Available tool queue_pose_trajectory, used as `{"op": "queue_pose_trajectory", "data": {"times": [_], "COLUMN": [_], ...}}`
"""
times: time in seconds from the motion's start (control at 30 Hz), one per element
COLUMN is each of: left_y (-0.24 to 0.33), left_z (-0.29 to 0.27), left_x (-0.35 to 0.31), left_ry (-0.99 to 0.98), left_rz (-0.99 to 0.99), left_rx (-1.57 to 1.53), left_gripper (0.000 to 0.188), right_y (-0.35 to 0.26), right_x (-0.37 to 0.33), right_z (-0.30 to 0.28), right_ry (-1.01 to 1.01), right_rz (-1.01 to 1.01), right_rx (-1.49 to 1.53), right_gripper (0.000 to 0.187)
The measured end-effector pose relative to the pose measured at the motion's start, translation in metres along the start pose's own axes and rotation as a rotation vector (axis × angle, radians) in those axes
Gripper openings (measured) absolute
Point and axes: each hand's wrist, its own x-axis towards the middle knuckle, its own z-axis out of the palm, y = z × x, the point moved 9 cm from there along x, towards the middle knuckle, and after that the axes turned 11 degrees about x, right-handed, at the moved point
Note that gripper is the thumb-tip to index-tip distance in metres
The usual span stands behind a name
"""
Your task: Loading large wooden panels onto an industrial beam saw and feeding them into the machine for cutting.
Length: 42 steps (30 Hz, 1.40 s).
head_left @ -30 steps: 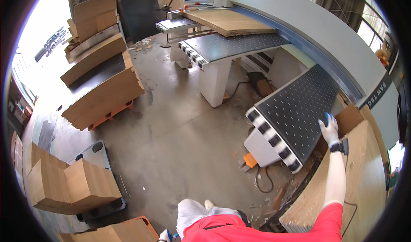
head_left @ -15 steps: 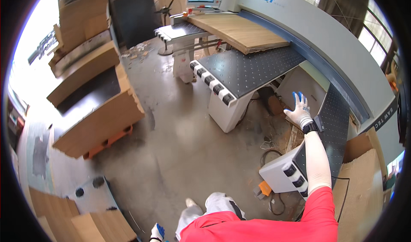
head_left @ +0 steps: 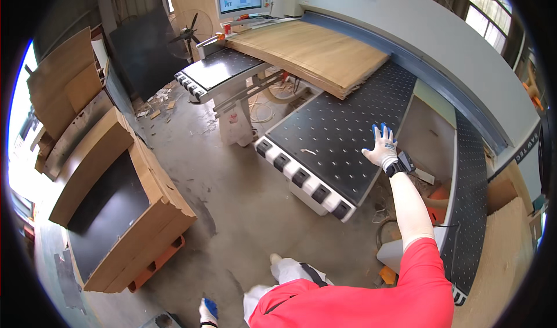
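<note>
My right hand (head_left: 383, 149), in a white glove with blue fingertips, reaches forward with its fingers spread. It is over the right edge of a black worktable (head_left: 331, 136) dotted with small pale studs; whether it touches the top I cannot tell. Nothing shows in its grasp. A dark band circles that wrist, and a small dark box (head_left: 406, 161) is beside it. Low in the picture, my left hand (head_left: 208, 312) hangs by my leg, gloved alike, fingers loosely extended and holding nothing I can see. Stacked wooden boards (head_left: 313, 49) lie across the worktable's far end.
A large grey machine (head_left: 418, 29) with a blue-grey beam runs behind the tables. Its screen (head_left: 241, 1) stands at the back. Boards and a black panel (head_left: 110, 206) are stacked on an orange pallet (head_left: 156, 264) at left. Another studded table (head_left: 467, 183) is at right.
The view has moved forward and turned, bringing the worktable and boards nearer. My right hand is now by the worktable's right edge instead of over the gap. My left hand still hangs low.
</note>
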Motion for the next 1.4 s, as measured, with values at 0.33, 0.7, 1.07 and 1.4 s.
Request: {"op": "queue_pose_trajectory", "data": {"times": [0.33, 0.7, 1.07, 1.4], "left_y": [0.062, 0.540, 0.764, 0.781], "left_z": [0.085, 0.310, 0.956, 1.293], "left_x": [0.085, 0.414, 0.382, 0.381], "left_ry": [-0.046, -0.442, -0.846, -0.567], "left_rz": [-0.382, 0.208, 0.081, 0.125], "left_rx": [0.105, 1.126, 0.586, 0.074], "left_gripper": [0.036, 0.023, 0.044, 0.105], "right_y": [-0.099, -0.103, 0.128, 0.087], "right_x": [0.226, 0.381, 0.448, 0.391], "right_z": [0.092, 0.197, 0.339, 0.374], "right_ry": [-0.048, 0.038, 0.675, 0.799], "right_rz": [0.151, 0.543, 0.963, 0.951], "right_rx": [-0.013, 0.157, 1.900, 1.495], "right_gripper": [0.105, 0.103, 0.079, 0.064]}}
